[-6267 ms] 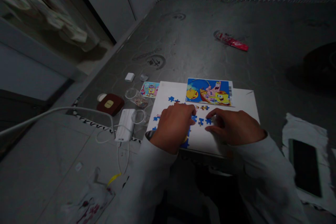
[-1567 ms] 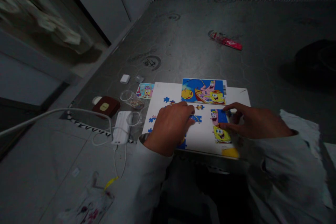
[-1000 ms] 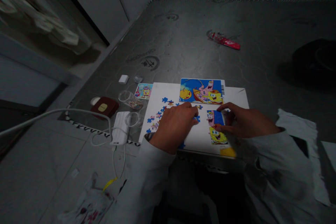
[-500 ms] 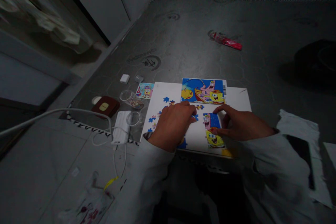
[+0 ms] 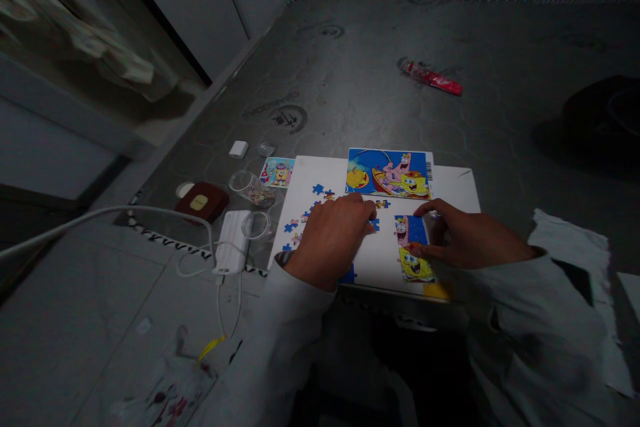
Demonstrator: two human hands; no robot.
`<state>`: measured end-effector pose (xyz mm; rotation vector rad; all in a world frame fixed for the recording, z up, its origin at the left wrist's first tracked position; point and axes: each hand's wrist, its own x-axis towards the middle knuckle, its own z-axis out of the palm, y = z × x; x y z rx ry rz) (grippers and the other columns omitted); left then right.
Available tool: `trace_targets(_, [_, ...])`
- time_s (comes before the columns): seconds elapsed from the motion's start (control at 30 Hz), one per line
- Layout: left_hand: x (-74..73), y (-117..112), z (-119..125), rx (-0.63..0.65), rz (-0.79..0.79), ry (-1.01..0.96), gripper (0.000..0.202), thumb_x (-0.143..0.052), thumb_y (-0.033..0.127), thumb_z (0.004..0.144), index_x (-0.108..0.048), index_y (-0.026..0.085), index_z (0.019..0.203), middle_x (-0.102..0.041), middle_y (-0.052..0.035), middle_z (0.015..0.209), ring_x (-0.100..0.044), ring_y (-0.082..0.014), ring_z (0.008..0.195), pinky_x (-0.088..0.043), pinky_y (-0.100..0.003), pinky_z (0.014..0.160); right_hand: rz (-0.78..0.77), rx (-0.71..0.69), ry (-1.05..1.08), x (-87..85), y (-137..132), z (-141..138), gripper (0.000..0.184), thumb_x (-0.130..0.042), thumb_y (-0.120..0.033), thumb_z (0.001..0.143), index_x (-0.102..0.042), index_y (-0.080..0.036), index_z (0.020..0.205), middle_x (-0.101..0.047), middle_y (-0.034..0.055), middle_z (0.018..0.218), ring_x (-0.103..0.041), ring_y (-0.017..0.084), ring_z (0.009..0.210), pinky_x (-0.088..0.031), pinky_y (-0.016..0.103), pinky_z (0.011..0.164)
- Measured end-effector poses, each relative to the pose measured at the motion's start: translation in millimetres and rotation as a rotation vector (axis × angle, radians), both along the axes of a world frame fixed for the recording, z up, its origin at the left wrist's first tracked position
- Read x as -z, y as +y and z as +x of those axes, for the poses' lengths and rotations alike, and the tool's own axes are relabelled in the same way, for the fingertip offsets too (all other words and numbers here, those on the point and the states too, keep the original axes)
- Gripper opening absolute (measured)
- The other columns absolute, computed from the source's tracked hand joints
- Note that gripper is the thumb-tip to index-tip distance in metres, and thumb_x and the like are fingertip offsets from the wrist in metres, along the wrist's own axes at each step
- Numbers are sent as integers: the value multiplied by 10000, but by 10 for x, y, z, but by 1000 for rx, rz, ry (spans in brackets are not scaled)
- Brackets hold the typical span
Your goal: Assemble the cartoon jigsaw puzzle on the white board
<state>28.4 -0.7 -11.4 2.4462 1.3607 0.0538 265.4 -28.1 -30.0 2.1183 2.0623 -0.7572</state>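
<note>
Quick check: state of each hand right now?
Left hand: curled beside a blue jigsaw piece; whether it grips anything cannot be told.
Right hand: partly open, touching the joined jigsaw section.

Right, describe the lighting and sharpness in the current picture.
In the head view, light is dim, with a soft sheen on the grey mat; the head view keeps colours readable on the puzzle section; the head view nearly loses the dark object at far right and looks soft at lower left.
</note>
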Motion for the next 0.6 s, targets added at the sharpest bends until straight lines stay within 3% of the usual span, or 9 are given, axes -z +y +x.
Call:
trace_targets(0.3, [-196, -1, -147, -114, -46, 86, 259, -731, 315, 944, -742, 246, 1194, -753, -65, 1194, -718, -302, 1012, -519, -385, 779, 4, -30, 52, 8, 8, 41, 585, -807, -512, 730, -609, -268, 1224, -765, 11, 752, -707, 253, 613, -477, 363, 527])
trace_targets(0.47, [-202, -25, -285, -241, -95, 118, 215, -771, 403, 909, -750, 257, 1065, -784, -43, 1067, -712, -281, 960, -460, -358, 736, -48, 21, -23, -59, 10, -25, 593, -823, -483, 748, -600, -260, 1250, -772, 20, 794, -729, 258, 689, -484, 360, 590])
trace_targets(0.6, [-204, -43, -357, -270, -155, 177, 195, -795, 423, 876, -751, 252, 959, -782, -45, 975, -701, -269, 871, -390, -340, 654, -54, 33, -47, -134, 5, -110, 572, -821, -447, 749, -618, -256, 1249, -778, 20, 818, -727, 249, 694, -482, 358, 612])
